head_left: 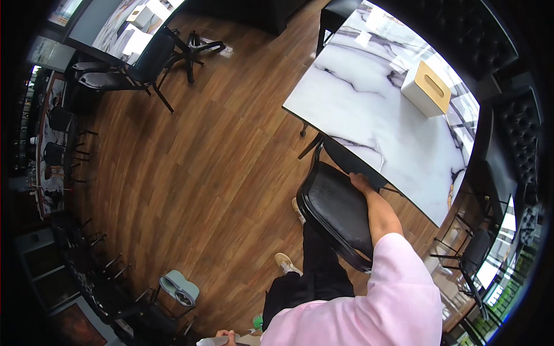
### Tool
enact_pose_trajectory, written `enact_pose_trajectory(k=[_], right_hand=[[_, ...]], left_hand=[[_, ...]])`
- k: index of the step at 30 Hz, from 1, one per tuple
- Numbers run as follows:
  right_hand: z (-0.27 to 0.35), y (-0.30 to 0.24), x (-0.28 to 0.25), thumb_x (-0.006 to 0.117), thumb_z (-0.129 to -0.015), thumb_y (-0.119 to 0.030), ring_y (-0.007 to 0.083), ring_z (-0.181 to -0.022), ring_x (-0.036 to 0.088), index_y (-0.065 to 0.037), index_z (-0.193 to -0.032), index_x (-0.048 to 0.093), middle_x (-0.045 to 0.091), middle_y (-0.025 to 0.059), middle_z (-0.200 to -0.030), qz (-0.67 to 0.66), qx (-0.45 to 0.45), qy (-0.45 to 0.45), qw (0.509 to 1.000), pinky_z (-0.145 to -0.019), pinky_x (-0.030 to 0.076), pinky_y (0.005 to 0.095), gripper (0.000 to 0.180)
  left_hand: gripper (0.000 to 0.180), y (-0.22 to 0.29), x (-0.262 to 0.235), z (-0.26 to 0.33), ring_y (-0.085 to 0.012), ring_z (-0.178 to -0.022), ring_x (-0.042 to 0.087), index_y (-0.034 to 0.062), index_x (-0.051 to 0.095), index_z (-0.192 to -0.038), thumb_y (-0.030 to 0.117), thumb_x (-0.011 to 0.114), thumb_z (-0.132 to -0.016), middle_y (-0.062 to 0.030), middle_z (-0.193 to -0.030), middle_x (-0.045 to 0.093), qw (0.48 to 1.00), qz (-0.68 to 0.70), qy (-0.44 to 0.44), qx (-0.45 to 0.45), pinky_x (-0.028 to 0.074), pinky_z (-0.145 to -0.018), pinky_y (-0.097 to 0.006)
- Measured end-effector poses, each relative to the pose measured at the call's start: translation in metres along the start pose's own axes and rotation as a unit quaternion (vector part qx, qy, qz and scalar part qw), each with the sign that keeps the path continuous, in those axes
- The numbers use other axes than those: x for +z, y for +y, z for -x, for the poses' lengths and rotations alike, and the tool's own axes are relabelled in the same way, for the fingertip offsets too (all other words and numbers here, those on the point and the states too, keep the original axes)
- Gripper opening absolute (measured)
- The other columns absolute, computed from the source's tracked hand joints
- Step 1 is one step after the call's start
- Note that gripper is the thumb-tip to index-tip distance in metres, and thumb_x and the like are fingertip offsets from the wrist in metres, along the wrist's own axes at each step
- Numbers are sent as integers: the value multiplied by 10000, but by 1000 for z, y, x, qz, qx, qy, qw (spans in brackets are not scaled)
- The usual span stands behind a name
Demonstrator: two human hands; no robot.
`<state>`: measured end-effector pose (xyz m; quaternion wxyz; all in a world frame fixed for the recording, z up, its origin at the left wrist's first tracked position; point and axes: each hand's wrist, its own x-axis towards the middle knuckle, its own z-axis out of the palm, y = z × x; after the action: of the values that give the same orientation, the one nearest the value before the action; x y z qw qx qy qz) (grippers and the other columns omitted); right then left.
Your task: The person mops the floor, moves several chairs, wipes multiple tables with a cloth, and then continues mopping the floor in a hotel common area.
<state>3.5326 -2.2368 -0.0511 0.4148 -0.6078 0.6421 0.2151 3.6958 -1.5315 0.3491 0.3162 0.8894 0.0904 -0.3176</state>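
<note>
- My right hand (pixel 359 181) rests on the far edge of the black chair (pixel 337 213), fingers closed over its back, right against the marble table (pixel 369 104) rim.
- My left hand (pixel 226 336) sits at the lower edge, curled around a pale object (pixel 209 342); I cannot tell its kind.
- Wide wooden floor (pixel 219 150) lies open to my left.
- A white box with a tan top (pixel 427 87) stands on the table's far side.

You're standing in a restaurant or café dining room: a marble-topped table (pixel 369 109) on your right carries a wooden-lidded tissue box (pixel 427 88), tufted dark booth seating (pixel 490 40) lines the far right, and more black chairs (pixel 138 66) stand on the wood plank floor (pixel 219 155) to the far left.
</note>
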Motion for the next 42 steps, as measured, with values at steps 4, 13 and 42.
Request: enact_pose_trajectory(k=[4,13,42], right_hand=[[-22,26,-27,369,-962,-508,423,-1397,436,57,-1343,578,476,305,-1463,44,15,-31,998,-1176,304,469,714],[306,-60,-199,193,-983,-754,323,-1463,364,3,-1484,438,427,201,-1548,-53,-162,-225,959,-1204,282,384,940],[932,365,573,587,-885,-272,421,-1022,685,-32,-1021,746,720,223,-1061,-420,322,280,801,-863,556,518,318]], left_hand=[[137,13,4,-9,-179,-756,634,60,553,-933,97,682,-960,-76,-769,625,999,36,-2,10,531,-675,-320],[162,57,52,-81,-218,-774,644,22,616,-942,129,735,-916,-128,-796,655,982,-81,-102,135,539,-708,-362],[204,-92,158,168,-254,-784,649,0,651,-947,161,762,-890,-167,-823,674,265,-251,-553,749,542,-737,-390]])
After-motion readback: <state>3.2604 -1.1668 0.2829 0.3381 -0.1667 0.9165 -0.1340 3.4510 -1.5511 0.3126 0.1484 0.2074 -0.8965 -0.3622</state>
